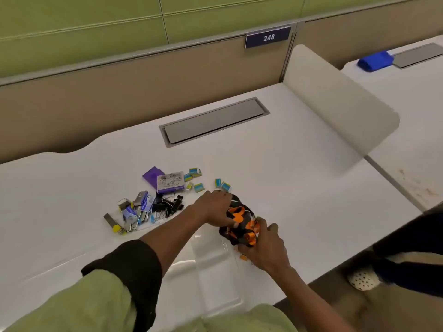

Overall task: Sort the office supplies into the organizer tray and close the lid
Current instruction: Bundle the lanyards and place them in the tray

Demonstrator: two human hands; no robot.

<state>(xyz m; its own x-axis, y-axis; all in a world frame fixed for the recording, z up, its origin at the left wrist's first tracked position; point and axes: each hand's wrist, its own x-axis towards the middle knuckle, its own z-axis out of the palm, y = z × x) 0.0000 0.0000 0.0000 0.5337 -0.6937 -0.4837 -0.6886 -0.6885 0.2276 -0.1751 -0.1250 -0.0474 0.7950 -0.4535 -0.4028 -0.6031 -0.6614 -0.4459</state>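
A clear plastic organizer tray (215, 267) lies on the white desk near its front edge, partly under my arms. Both hands hold a bundle of orange and black ribbon or lanyard (242, 226) over the tray's far end. My left hand (212, 208) grips the bundle's left side and my right hand (263, 245) grips it from the right. To the left lies a loose pile: black binder clips (171, 204), staple boxes (141, 208), a purple box (167, 182), and small blue and yellow packets (195, 178).
A grey cable hatch (213, 121) is set into the desk behind the pile. A white divider panel (335, 101) stands at the right. Beyond it is another desk with a blue cloth (375, 61). A beige partition runs along the back.
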